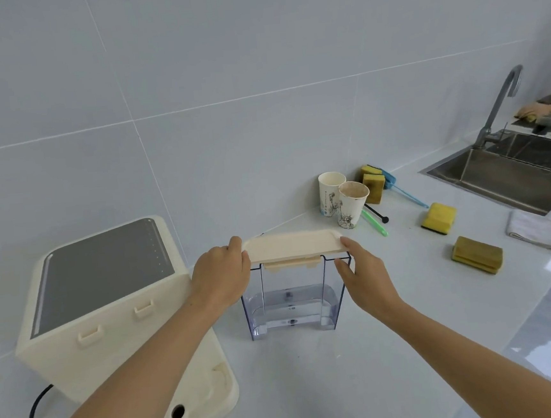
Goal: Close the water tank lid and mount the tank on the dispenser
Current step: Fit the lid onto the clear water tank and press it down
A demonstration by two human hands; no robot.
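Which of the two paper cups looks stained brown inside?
The nearer paper cup, at the right of the pair; the cup behind it looks mostly clean and white inside.

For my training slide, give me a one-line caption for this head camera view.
Both hands, left and right, lower the cream lid onto the clear water tank beside the dispenser.

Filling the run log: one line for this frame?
phase: closing lid | left hand + right hand: holding cream plastic lid ends | clear plastic water tank: on counter | cream dispenser: tank unmounted
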